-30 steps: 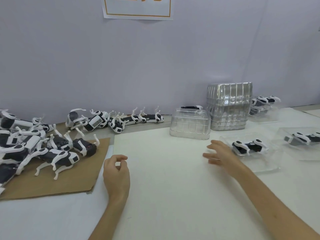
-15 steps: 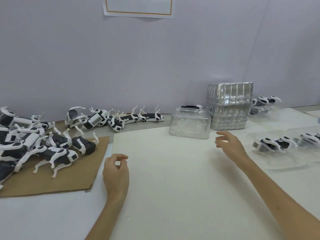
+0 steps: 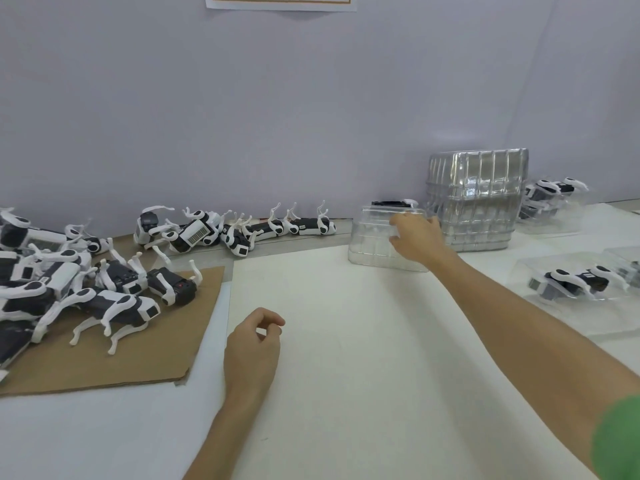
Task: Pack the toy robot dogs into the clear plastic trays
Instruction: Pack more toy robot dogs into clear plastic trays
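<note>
1. Grips with the right hand (image 3: 414, 237) the upper edge of a clear plastic tray (image 3: 372, 245) at the back of the counter (image 3: 346, 375), just beside the tall tray stack (image 3: 478, 199).
2. Rests the left hand (image 3: 252, 348) on the counter, grip loosely curled and holding nothing.
3. Toy robot dogs (image 3: 117, 304) heaped on the cardboard (image 3: 138, 362) at left, more lying along the wall (image 3: 311, 116).
4. One packed dog (image 3: 575, 278) inside a filled tray (image 3: 561, 320) at right.
</note>
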